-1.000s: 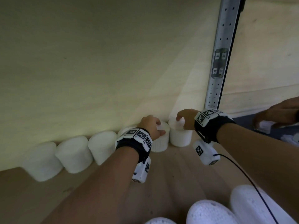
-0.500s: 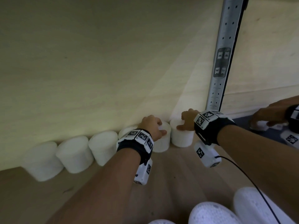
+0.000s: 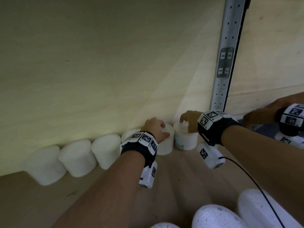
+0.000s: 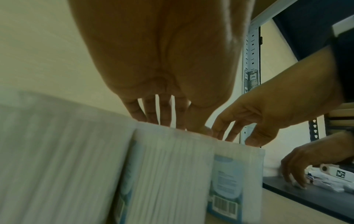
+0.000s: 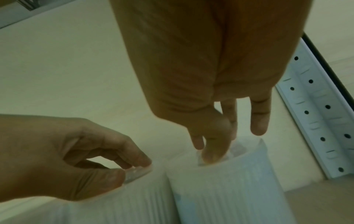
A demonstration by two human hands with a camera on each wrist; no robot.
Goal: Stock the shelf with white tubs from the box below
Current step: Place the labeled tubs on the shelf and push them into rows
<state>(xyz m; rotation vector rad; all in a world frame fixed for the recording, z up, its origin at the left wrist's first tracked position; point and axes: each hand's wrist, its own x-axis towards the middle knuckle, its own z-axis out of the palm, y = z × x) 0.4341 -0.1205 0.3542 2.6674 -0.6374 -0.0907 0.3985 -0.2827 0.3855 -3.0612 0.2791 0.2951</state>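
A row of white ribbed tubs (image 3: 77, 157) stands along the shelf's back wall. My left hand (image 3: 165, 130) reaches down from above and pinches the top of one tub (image 3: 165, 147) near the row's right end. In the right wrist view its thumb and fingers (image 5: 134, 169) close on the raised lid. My right hand (image 3: 186, 125) holds the top of the last tub (image 3: 185, 142) on the right, thumb in front (image 5: 210, 156), little finger lifted. This tub shows a blue label with a barcode (image 4: 224, 207). Both tubs stand upright on the shelf board, touching each other.
A perforated metal upright (image 3: 225, 63) rises just right of the last tub. Beyond it, another person's hand (image 3: 263, 116) with a wrist camera works on a dark shelf. More white tubs (image 3: 217, 218) lie low in the foreground. A black cable (image 3: 246, 173) hangs from my right wrist.
Both my hands stay on top of the same two tubs with almost no movement. The other person's hand at the right has come further into view.
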